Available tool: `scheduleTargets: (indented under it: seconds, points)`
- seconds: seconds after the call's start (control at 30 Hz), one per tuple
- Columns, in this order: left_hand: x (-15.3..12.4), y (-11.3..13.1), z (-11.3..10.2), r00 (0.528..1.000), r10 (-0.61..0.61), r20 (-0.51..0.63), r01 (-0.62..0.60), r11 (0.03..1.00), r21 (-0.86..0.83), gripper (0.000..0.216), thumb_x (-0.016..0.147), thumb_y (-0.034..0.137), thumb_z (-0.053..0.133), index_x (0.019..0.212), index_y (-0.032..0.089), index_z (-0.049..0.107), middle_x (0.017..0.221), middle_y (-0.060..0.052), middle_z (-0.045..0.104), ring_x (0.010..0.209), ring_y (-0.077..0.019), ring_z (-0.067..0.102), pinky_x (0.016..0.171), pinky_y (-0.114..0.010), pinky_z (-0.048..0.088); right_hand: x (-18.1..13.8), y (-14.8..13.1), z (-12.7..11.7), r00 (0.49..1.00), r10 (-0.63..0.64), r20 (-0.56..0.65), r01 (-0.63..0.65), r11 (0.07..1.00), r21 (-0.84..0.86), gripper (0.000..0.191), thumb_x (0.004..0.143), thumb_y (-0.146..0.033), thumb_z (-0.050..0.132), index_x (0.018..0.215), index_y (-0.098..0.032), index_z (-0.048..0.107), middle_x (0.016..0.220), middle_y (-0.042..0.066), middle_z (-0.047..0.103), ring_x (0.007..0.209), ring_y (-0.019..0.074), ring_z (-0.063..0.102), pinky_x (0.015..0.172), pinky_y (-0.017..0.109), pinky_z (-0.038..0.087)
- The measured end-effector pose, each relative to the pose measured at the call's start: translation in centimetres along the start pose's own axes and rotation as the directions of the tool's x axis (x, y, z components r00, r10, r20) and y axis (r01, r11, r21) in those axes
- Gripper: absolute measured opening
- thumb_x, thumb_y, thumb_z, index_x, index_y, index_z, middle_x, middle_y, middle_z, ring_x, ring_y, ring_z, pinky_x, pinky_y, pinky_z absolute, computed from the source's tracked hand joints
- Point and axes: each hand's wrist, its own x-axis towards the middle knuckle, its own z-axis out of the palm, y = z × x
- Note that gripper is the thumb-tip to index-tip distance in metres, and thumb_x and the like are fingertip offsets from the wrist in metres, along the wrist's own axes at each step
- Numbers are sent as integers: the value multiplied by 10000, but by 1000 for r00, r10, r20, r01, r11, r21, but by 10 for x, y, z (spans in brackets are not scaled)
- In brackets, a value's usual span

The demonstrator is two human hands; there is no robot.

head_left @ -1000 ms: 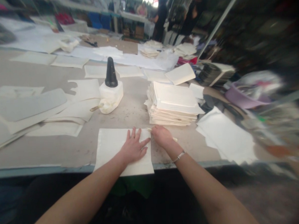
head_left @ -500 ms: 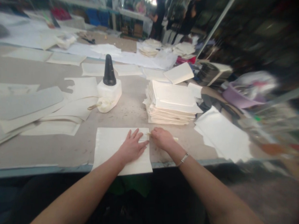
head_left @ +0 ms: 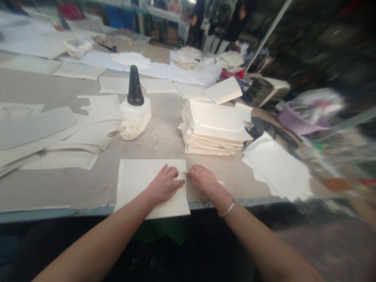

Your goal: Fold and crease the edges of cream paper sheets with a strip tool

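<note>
A cream sheet (head_left: 136, 182) lies at the near edge of the grey table (head_left: 163, 138), overhanging it slightly. My left hand (head_left: 163, 184) rests on the sheet's right part with its fingers curled down onto it. My right hand (head_left: 202, 180) sits just beside the sheet's right edge, closed round a thin pale stick (head_left: 220, 182) whose tip pokes out toward the sheet and whose end shows to the right of the hand.
A tall stack of cream sheets (head_left: 214, 129) stands behind my right hand. A white glue bottle with a black cone cap (head_left: 135, 108) stands at centre left. Loose sheets (head_left: 278, 166) lie to the right, more sheets (head_left: 66, 138) to the left. People stand far back.
My left hand's fingers have drawn in from spread flat to curled on the sheet. My right hand has slid slightly nearer along the sheet's right edge.
</note>
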Motion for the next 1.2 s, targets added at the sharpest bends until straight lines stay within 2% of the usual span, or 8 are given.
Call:
scheduleTargets:
  seconds: [0.1, 0.17, 0.27, 0.4, 0.57, 0.7, 0.97, 1.2]
  points:
    - [1, -1, -2, 998, 62, 5, -62, 998, 2, 200, 898, 245, 487, 963, 249, 676, 834, -58, 506, 888, -214, 467, 892, -413, 407, -14, -5, 3, 999, -35, -10, 35, 999, 20, 216, 940, -222, 414, 954, -168, 623, 959, 92, 624, 921, 187, 551, 803, 265, 425]
    - [0, -1, -2, 996, 90, -2, -90, 996, -5, 208, 902, 237, 473, 953, 231, 674, 808, -56, 498, 827, -201, 447, 820, -365, 421, -17, -5, 4, 999, -43, -12, 43, 999, 26, 223, 946, -245, 407, 954, -176, 619, 948, 84, 624, 903, 185, 557, 784, 264, 429]
    - [0, -1, -1, 994, 103, -20, -104, 994, -17, 214, 901, 231, 472, 963, 228, 676, 816, -58, 506, 813, -196, 443, 796, -352, 417, -7, -1, 1, 1000, 13, 2, -13, 1000, 6, 212, 939, -236, 414, 959, -191, 621, 979, 78, 625, 926, 183, 567, 769, 255, 437]
    - [-1, -2, 0, 994, 99, -42, -100, 995, -29, 214, 888, 233, 492, 981, 239, 684, 826, -63, 516, 811, -198, 451, 769, -352, 413, 22, 7, -5, 994, 106, -10, -106, 994, -12, 241, 931, -188, 385, 994, -172, 617, 1017, 106, 621, 944, 192, 579, 784, 268, 443]
    - [-1, -2, 0, 995, 87, -52, -89, 995, -44, 206, 894, 241, 495, 973, 239, 685, 810, -61, 521, 813, -197, 457, 760, -348, 416, 41, 11, -10, 993, 119, -26, -119, 993, -14, 250, 906, -139, 390, 1020, -159, 611, 1045, 117, 620, 966, 196, 578, 804, 272, 444]
    - [0, -1, -1, 994, 90, -64, -93, 994, -52, 234, 916, 247, 463, 943, 230, 695, 800, -65, 533, 812, -196, 458, 758, -345, 424, 25, 7, -6, 998, 54, -18, -54, 998, -14, 233, 903, -146, 410, 993, -165, 625, 1020, 107, 624, 937, 200, 572, 786, 278, 445]
    - [-1, -1, 0, 991, 85, -99, -93, 993, -79, 215, 891, 228, 504, 733, 175, 640, 770, -56, 537, 806, -188, 467, 775, -336, 433, -20, -10, 8, 999, -42, -24, 42, 999, 9, 204, 924, -187, 410, 937, -172, 614, 944, 88, 623, 880, 190, 555, 766, 268, 424]
    - [-1, -2, 0, 992, 68, -109, -80, 990, -112, 242, 894, 240, 488, 722, 173, 645, 753, -61, 542, 800, -192, 489, 758, -336, 451, -26, -13, 6, 998, -57, -17, 57, 998, -5, 231, 941, -225, 388, 948, -169, 612, 937, 90, 626, 857, 195, 569, 727, 275, 434]
